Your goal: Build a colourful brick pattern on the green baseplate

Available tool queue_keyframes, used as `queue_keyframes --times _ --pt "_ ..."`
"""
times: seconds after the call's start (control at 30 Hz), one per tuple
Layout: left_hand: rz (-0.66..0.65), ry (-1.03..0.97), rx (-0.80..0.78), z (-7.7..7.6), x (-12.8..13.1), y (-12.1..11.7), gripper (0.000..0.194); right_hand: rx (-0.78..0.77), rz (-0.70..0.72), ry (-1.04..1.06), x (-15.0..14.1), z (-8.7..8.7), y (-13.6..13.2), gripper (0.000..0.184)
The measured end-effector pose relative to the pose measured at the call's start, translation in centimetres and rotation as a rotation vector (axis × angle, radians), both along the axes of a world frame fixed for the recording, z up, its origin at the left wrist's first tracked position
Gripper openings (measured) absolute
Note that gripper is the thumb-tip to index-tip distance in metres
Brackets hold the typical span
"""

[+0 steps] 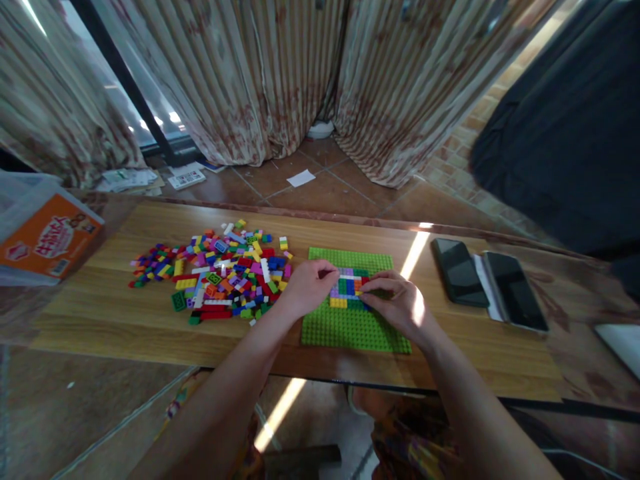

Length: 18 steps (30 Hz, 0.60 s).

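From my remote seat I watch both hands working over the lime-green studded baseplate (355,333), which lies flat on the wood-grain tabletop (115,320). The small multicoloured brick patch (343,287) sits on that baseplate, between the hands. My left hand (313,283) has thumb and forefinger drawn close at the patch's left edge; my right hand (397,300) bends its fingers in at the right edge. I cannot tell whether either one pinches a brick, as the fingertips hide what lies between them. To work well here, I judge it best to steady the patch from the left, line each brick up square with the studs, and press straight down with even force, since a tilted push could pop a neighbour loose. The bricks look like hard, glossy plastic, blocky and crisp-edged, in squares and longer bars. More of the same make up the loose brick pile (245,267), jumbled left of the baseplate, against the smooth, lengthwise grain of the wood.
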State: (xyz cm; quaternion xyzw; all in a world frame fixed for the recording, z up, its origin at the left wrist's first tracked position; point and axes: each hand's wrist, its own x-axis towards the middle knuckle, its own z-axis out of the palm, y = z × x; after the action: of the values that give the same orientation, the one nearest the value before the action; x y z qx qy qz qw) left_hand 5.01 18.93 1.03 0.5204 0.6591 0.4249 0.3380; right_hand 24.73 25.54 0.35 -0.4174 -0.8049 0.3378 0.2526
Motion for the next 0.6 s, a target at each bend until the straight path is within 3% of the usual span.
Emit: queue_keyframes --times 0.17,0.4,0.6 --pt "-0.002 0.017 0.004 -0.18 -0.08 -0.03 0.019 0.001 -0.007 -0.002 -0.13 -0.04 0.24 0.012" --pt "0.006 0.014 0.002 0.01 -0.02 -0.06 0.018 -0.113 -0.002 0.056 0.13 0.1 0.79 0.017" --pt "0.008 0.025 0.004 0.0 0.01 -0.01 0.018 -0.05 -0.054 -0.032 -0.49 0.25 0.41 0.012"
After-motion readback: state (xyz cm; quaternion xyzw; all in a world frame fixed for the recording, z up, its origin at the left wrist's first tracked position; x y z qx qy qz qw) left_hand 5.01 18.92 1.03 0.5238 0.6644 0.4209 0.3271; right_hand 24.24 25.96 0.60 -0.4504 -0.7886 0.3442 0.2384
